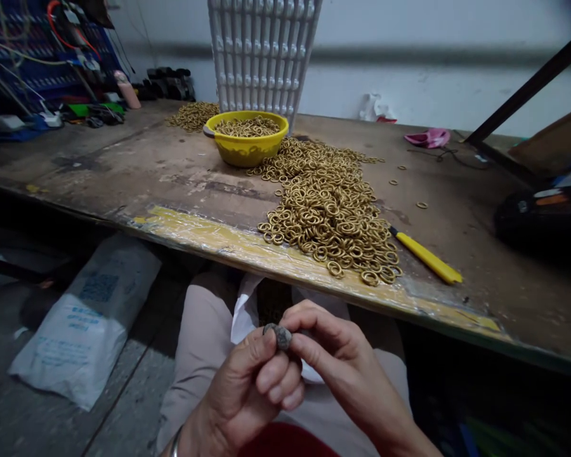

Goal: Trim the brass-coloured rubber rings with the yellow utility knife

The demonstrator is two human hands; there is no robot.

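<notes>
A small, rough, dark grey lump (282, 337) is pinched between my two hands above my lap; its exact kind does not show. My left hand (252, 374) has its thumb pressed on the lump's left side, with the other fingers curled beneath. From the right, the thumb and index finger of my right hand (340, 355) close on the same lump. Just below the table edge, between my knees, a white bag (245, 308) stands open with dark contents. A large heap of brass-coloured rings (330, 203) lies on the table in front of my hands.
A yellow basin (247, 149) full of rings stands behind the heap, before a tall grey ribbed panel (264, 57). A yellow-handled tool (428, 257) lies right of the heap. A second ring pile (193, 117) is farther back. A printed white sack (90, 324) rests on the floor, left.
</notes>
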